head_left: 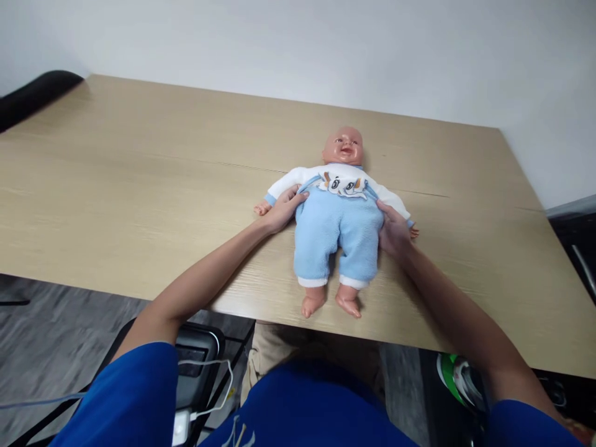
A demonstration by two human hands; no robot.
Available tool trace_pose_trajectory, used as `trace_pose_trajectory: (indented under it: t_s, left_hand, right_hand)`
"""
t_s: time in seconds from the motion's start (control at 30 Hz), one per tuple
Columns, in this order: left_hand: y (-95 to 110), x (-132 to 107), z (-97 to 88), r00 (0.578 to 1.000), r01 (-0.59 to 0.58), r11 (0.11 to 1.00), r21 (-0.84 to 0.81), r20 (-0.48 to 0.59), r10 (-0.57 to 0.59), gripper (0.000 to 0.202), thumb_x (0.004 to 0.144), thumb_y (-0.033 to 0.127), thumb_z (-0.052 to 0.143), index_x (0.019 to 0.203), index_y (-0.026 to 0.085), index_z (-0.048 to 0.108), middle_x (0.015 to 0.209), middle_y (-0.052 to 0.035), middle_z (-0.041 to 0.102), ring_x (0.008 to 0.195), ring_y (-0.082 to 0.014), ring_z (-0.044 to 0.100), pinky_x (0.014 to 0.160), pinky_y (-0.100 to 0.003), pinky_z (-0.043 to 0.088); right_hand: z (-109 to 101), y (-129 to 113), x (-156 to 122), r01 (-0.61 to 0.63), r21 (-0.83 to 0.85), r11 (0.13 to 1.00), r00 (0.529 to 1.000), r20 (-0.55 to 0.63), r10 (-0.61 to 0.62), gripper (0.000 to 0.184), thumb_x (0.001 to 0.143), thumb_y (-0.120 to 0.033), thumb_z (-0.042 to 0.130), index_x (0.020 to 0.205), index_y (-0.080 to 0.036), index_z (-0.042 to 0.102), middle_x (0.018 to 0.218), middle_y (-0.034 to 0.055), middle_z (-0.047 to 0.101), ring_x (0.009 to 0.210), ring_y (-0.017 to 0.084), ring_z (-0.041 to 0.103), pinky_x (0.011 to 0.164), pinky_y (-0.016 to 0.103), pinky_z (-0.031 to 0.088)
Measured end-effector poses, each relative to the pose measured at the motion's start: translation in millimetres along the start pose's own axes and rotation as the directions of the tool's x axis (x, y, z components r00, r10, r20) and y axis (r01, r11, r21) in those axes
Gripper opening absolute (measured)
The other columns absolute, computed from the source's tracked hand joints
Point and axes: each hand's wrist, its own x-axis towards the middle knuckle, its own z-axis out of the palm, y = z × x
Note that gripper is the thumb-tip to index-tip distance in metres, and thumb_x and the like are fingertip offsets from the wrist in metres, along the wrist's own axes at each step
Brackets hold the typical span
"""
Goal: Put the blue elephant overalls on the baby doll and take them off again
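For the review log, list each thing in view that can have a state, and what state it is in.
Doll: lying face up, arms spread, feet bare.
Blue overalls: on the doll; strap fastening unclear.
Left hand: holding the doll's side, thumb on the overalls.
Right hand: holding the opposite side, fingers mostly hidden.
White cable: slack, curved.

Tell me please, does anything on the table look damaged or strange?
Nothing looks spilled or plainly damaged. The doll lies face up on the table, left hand and right hand at its sides. Its animal-face bib looks slightly crumpled, and thin dark lines mark the table, perhaps only a seam.
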Motion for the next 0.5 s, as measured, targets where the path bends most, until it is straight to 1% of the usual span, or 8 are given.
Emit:
trace_pose_trajectory:
  t_s: [0.1,0.17,0.23,0.3,0.33,0.4,0.43,0.5]
  left_hand:
    - [7,0,-15.7,0.996,-0.058,0.986,0.159,0.069,0.048,0.062,0.095,0.079,0.094,0.11,0.022,0.075,0.104,-0.0028,0.071,0.096,-0.0211,0.062,0.09,-0.035,0.052]
    - [14,0,-32.5,0.988,-0.104,0.965,0.241,0.139,0.072,0.058,0.097,0.077,0.093,0.108,0.022,0.078,0.107,-0.0051,0.075,0.101,-0.0231,0.066,0.097,-0.037,0.055]
    - [20,0,-49.3,0.968,-0.138,0.953,0.27,0.241,0.072,0.052,0.095,0.07,0.097,0.107,0.022,0.082,0.109,-0.0072,0.078,0.103,-0.0246,0.071,0.098,-0.038,0.057]
    - [23,-1,-62.3,0.937,-0.147,0.95,0.276,0.348,0.043,0.047,0.09,0.059,0.103,0.113,0.023,0.085,0.114,-0.0093,0.082,0.105,-0.0259,0.076,0.098,-0.039,0.061]
    - [24,-1,-66.5,0.922,-0.148,0.947,0.284,0.386,0.029,0.047,0.087,0.054,0.106,0.117,0.023,0.086,0.118,-0.0103,0.084,0.107,-0.0264,0.078,0.098,-0.039,0.063]
    - [26,-3,-70.0,0.908,-0.158,0.939,0.305,0.418,0.018,0.051,0.083,0.047,0.109,0.123,0.025,0.086,0.124,-0.0114,0.085,0.111,-0.0274,0.08,0.101,-0.039,0.065]
    - [27,-4,-69.6,0.907,-0.168,0.935,0.313,0.421,0.022,0.053,0.082,0.046,0.11,0.124,0.025,0.086,0.126,-0.0117,0.085,0.114,-0.028,0.08,0.104,-0.04,0.065]
    - [29,-6,-65.7,0.905,-0.178,0.934,0.309,0.425,0.031,0.053,0.08,0.049,0.112,0.12,0.025,0.086,0.125,-0.0113,0.084,0.117,-0.0289,0.079,0.108,-0.041,0.064]
  right_hand:
    - [-19,-2,5,0.096,-0.078,0.992,0.984,0.156,-0.083,0.035,0.085,-0.059,0.08,0.109,-0.035,0.082,0.127,0.0083,0.094,0.144,0.042,0.082,0.124,0.065,0.069]
    - [-34,-5,6,0.121,-0.145,0.982,0.967,0.241,-0.084,0.035,0.077,-0.05,0.088,0.108,-0.033,0.083,0.124,0.0094,0.094,0.134,0.041,0.084,0.117,0.062,0.071]
    - [-45,-8,4,0.13,-0.208,0.969,0.959,0.273,-0.07,0.045,0.071,-0.041,0.1,0.113,-0.031,0.086,0.123,0.0089,0.093,0.126,0.039,0.084,0.114,0.056,0.072]
    - [-52,-12,1,0.178,-0.27,0.946,0.948,0.306,-0.092,0.061,0.068,-0.038,0.11,0.124,-0.031,0.088,0.131,0.0087,0.092,0.13,0.037,0.082,0.116,0.051,0.071]
    - [-54,-14,-1,0.218,-0.295,0.93,0.938,0.327,-0.116,0.067,0.068,-0.039,0.114,0.129,-0.032,0.088,0.138,0.0089,0.091,0.135,0.037,0.081,0.118,0.05,0.071]
    - [-55,-17,-4,0.288,-0.326,0.9,0.917,0.365,-0.161,0.073,0.07,-0.045,0.117,0.135,-0.032,0.088,0.147,0.0102,0.089,0.145,0.037,0.077,0.124,0.051,0.068]
    - [-55,-18,-4,0.305,-0.332,0.893,0.912,0.373,-0.173,0.073,0.07,-0.049,0.118,0.134,-0.032,0.088,0.148,0.011,0.089,0.146,0.038,0.077,0.126,0.052,0.067]
    - [-54,-18,-4,0.305,-0.34,0.889,0.913,0.37,-0.172,0.066,0.068,-0.057,0.118,0.121,-0.032,0.089,0.139,0.0122,0.091,0.14,0.039,0.08,0.127,0.053,0.065]
